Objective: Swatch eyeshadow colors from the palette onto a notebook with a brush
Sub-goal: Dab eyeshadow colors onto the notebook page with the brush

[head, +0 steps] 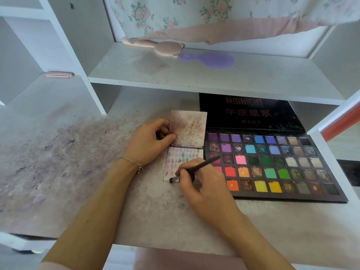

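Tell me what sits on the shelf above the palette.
On the shelf lie a purple hairbrush and a pink bear-shaped brush; hanging floral fabric hides the back.

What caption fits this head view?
Right hand dabs brush on notebook; left hand holds it open beside palette.

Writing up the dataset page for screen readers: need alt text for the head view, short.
A person's right hand holds a thin dark makeup brush, tip on the lower page of a small open notebook covered in pastel swatches, while the left hand pinches its stained upper page. An open black multicolour eyeshadow palette lies just right of it on a powder-smudged white desk.
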Demonstrator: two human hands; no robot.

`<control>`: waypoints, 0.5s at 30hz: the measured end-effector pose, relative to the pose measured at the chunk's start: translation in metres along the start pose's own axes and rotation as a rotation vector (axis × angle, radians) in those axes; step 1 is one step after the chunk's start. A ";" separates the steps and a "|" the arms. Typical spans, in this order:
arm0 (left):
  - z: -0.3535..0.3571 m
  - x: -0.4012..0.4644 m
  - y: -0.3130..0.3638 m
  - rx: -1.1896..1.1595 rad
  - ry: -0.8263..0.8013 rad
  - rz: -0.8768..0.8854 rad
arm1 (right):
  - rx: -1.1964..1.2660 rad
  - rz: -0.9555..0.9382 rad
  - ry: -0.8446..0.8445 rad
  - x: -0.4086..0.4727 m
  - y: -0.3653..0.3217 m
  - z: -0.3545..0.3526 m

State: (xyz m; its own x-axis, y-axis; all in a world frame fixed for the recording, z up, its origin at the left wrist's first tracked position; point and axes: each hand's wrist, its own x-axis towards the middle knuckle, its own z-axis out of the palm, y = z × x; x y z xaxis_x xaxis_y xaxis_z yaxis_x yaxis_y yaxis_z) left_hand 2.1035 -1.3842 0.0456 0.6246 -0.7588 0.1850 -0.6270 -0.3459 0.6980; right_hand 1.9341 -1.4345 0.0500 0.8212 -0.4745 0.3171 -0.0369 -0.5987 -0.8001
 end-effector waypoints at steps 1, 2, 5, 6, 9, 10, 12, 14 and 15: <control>0.000 0.000 0.000 -0.006 -0.002 -0.002 | 0.036 -0.006 0.020 -0.001 0.000 -0.001; 0.000 0.000 0.000 -0.011 -0.002 -0.003 | 0.076 -0.007 0.053 -0.001 0.000 -0.002; -0.001 0.000 0.001 -0.009 -0.003 0.002 | 0.158 0.001 0.160 -0.002 -0.001 -0.006; -0.001 0.000 0.001 -0.006 -0.005 0.004 | 0.165 0.001 0.183 -0.002 -0.001 -0.008; -0.001 0.000 0.002 -0.016 -0.009 0.003 | 0.190 0.024 0.229 -0.004 0.001 -0.017; -0.001 0.000 0.002 -0.020 -0.006 0.003 | 0.187 0.032 0.244 -0.005 0.003 -0.022; -0.002 0.000 0.003 -0.029 -0.001 0.004 | 0.164 0.053 0.269 -0.008 0.008 -0.033; -0.002 -0.001 0.004 -0.041 0.002 0.001 | 0.138 0.095 0.301 -0.013 0.014 -0.046; -0.002 -0.001 0.004 -0.044 0.003 0.000 | 0.123 0.115 0.319 -0.016 0.018 -0.053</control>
State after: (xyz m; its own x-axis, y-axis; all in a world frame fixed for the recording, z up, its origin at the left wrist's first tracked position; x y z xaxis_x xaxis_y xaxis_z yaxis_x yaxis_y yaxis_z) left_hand 2.1014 -1.3834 0.0494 0.6260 -0.7571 0.1871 -0.6058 -0.3211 0.7279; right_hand 1.8907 -1.4716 0.0575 0.5959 -0.7231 0.3492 -0.0337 -0.4570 -0.8888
